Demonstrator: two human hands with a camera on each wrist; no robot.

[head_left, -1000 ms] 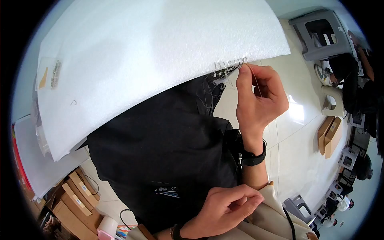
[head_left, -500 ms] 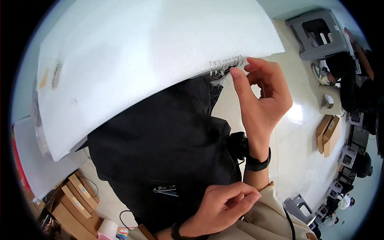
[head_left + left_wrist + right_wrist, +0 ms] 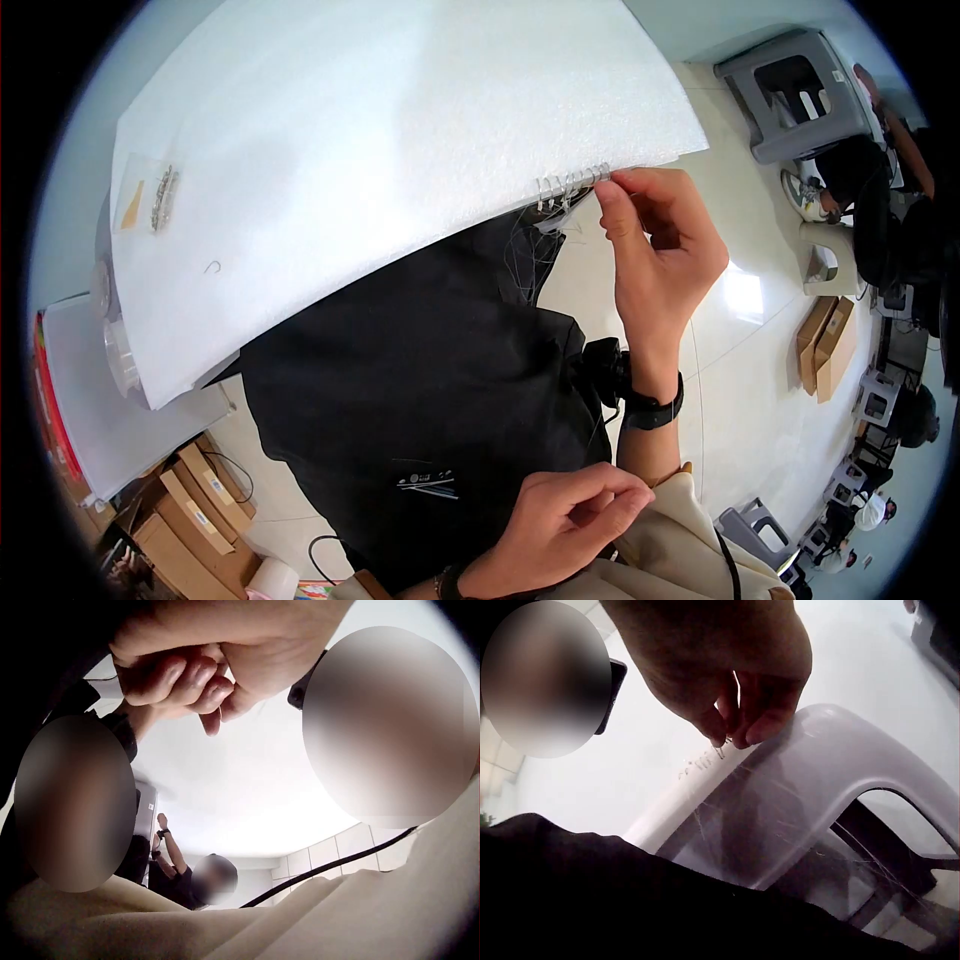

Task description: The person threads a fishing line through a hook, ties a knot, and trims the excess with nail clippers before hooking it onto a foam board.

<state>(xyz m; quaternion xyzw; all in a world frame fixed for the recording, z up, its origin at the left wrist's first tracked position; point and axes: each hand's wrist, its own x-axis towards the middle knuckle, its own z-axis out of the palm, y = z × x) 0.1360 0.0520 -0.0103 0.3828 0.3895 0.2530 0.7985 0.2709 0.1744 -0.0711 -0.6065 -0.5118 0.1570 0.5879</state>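
A row of small metal hooks (image 3: 565,186) with fine, loose threads hangs along the edge of a white foam sheet (image 3: 400,130). At the row's right end, my right hand (image 3: 668,258) pinches the last hook between thumb and index finger; the right wrist view shows these fingertips (image 3: 739,739) close together at the row. Low in the head view, my left hand (image 3: 560,525) rests near the lap, thumb and index tips pinched together, other fingers curled. Any thread between them is too fine to make out. The left wrist view shows its curled fingers (image 3: 184,681).
A clear packet (image 3: 150,195) and one loose hook (image 3: 212,267) lie on the foam. Black cloth (image 3: 410,350) with a printed mark hangs below. Cardboard boxes (image 3: 195,510) stand lower left; grey stools (image 3: 800,95), more boxes (image 3: 827,345) and people are at right.
My right thumb and index finger parted beside the last hook half a second ago and now meet on it. The thread running down from them toward my left fingertips has faded from sight.
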